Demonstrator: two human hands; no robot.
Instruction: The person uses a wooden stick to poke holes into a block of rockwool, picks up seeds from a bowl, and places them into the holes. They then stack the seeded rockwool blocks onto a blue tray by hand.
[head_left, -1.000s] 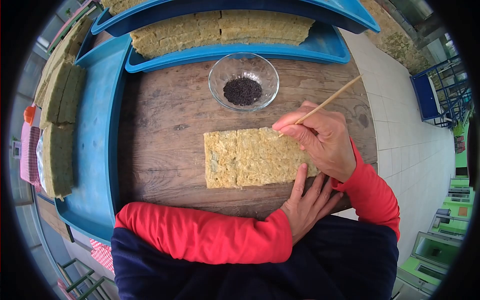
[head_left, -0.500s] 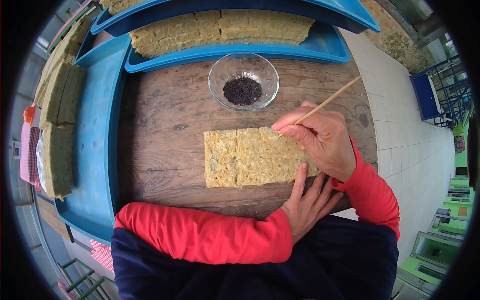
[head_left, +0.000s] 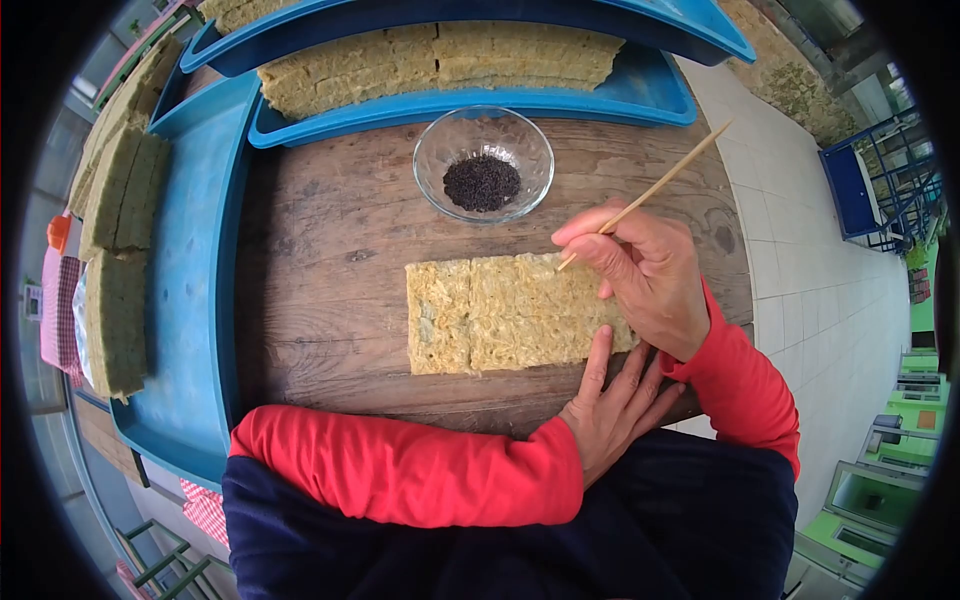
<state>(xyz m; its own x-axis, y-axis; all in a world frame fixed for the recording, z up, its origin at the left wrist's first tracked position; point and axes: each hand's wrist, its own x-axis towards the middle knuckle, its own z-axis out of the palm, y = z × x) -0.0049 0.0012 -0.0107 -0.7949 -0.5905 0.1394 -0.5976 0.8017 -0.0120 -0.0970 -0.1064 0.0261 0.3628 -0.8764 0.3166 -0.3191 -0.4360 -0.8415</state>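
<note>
A yellowish, fibrous rectangular slab, scored into blocks, lies flat on the wooden table. My right hand pinches a thin wooden stick, held at a slant with its lower tip at the slab's far edge, right of the middle. With fingers spread, my left hand rests flat at the slab's near right corner, its index fingertip on the slab. Beyond the slab stands a clear glass bowl holding small dark seeds.
A blue tray on the left carries more slabs along its outer side. At the back, another blue tray holds a row of slabs, with a further blue tray above it. The wooden table ends at the right beside pale floor tiles.
The stick has turned slightly more upright in my right hand, its upper end shifting a little right and up. My left hand stays in place.
</note>
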